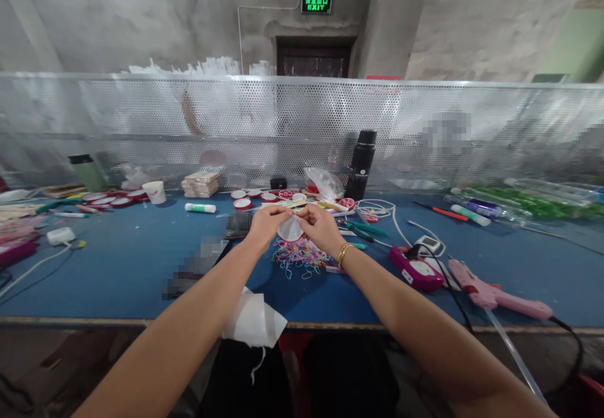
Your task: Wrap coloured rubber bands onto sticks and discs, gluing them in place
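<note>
Both of my hands meet over the middle of the blue table (pixel 123 267). My left hand (pixel 267 224) and my right hand (pixel 319 226) pinch the top edge of a small round white disc with a red rim (pixel 289 231), holding it between them just above the table. Right below the disc lies a heap of thin coloured elastic bands (pixel 302 257). A gold bracelet (pixel 343 254) sits on my right wrist. More red-rimmed round discs (pixel 242 203) lie behind my hands.
A black flask (pixel 361 165) stands behind. A pink glue gun (pixel 493 294) with cable and a pink device (pixel 415 270) lie at the right. Pens, green-handled scissors (pixel 365 230), a glue stick (pixel 200 208), a white cup (pixel 155 192) and a perforated metal screen (pixel 141 122) surround the work spot.
</note>
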A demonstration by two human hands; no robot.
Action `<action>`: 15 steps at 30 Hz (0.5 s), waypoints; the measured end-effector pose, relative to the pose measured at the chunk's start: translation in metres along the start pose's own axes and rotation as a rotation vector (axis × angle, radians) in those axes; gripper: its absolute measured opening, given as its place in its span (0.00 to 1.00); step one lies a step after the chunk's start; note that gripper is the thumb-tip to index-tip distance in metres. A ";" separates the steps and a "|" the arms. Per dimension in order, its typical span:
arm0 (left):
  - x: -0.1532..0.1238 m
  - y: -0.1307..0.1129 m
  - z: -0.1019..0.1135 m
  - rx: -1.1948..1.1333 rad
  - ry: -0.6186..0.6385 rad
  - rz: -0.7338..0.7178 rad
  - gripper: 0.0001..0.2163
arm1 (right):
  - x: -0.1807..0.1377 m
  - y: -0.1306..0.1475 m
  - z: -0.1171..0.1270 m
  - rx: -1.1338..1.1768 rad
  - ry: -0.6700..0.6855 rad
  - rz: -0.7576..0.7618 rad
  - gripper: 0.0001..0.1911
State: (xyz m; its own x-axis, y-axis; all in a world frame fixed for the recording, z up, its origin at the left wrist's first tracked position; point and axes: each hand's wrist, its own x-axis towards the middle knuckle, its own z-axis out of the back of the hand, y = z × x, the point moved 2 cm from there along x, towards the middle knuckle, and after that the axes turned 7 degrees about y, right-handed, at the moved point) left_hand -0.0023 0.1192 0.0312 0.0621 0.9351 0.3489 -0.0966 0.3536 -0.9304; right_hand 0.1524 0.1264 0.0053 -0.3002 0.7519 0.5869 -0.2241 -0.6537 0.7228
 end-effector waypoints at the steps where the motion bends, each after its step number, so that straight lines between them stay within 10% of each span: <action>1: 0.000 0.000 0.000 0.002 0.000 0.002 0.09 | 0.000 0.000 0.000 0.002 0.003 0.001 0.03; 15: -0.003 0.007 -0.009 -0.137 0.123 0.177 0.17 | 0.003 0.000 0.008 0.079 -0.005 -0.157 0.10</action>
State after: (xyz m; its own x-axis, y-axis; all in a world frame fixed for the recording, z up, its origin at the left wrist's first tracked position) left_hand 0.0053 0.1186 0.0226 0.1770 0.9693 0.1708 0.0187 0.1702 -0.9852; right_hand 0.1595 0.1289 0.0099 -0.2624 0.8449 0.4662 -0.1940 -0.5195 0.8322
